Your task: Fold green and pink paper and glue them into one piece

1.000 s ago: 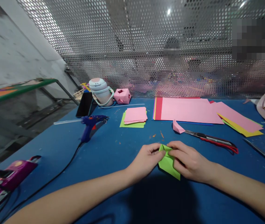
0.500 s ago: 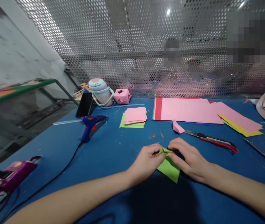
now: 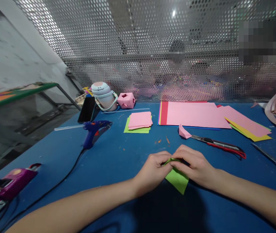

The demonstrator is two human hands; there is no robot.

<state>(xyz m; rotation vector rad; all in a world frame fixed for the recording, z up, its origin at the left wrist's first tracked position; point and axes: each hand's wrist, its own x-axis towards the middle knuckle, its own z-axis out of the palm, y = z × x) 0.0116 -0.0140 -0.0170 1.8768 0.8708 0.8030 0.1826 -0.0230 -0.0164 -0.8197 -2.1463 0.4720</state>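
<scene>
Both hands pinch the green paper low over the blue table: left hand and right hand meet at its top fold. Partly folded, lower corner still flat; shape unfinished. Pink folded piece lies beyond, by the cutter.

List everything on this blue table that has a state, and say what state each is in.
green paper: partly folded, pinched by both hands
left hand: closed on the paper
right hand: closed on the paper
glue gun: lying down, cord attached
scissors: lying shut
pink paper piece: folded
pink paper cube: assembled
phone: screen dark
</scene>
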